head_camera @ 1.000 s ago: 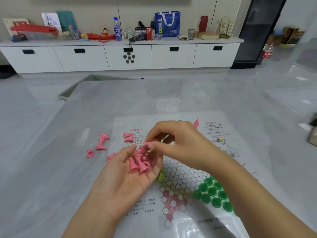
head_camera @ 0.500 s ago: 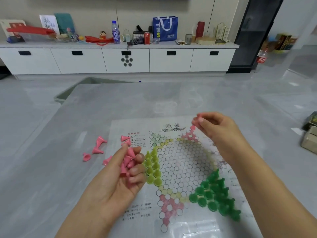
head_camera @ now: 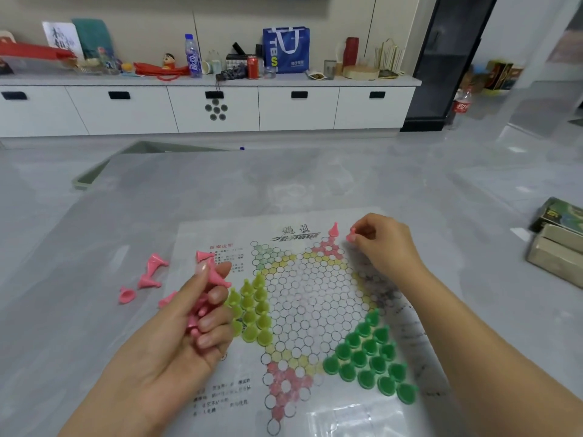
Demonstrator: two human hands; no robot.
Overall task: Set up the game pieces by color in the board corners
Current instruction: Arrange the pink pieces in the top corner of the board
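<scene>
I pinch one light, stiff pink peg point(head_camera: 351, 236) by its knob in my right hand point(head_camera: 383, 244); my left hand point(head_camera: 189, 326) cups the slippery spare pegs point(head_camera: 202, 305).

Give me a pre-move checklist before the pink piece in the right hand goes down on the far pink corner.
1. Right hand pinches a pink piece: ok.
2. Held piece is over a free pink circle: cannot tell.
3. Standing pink piece at the corner tip is upright: ok.
4. Left hand holds spare pink pieces: ok.
5. Green pieces and yellow-green pieces fill their corners: ok.
</scene>
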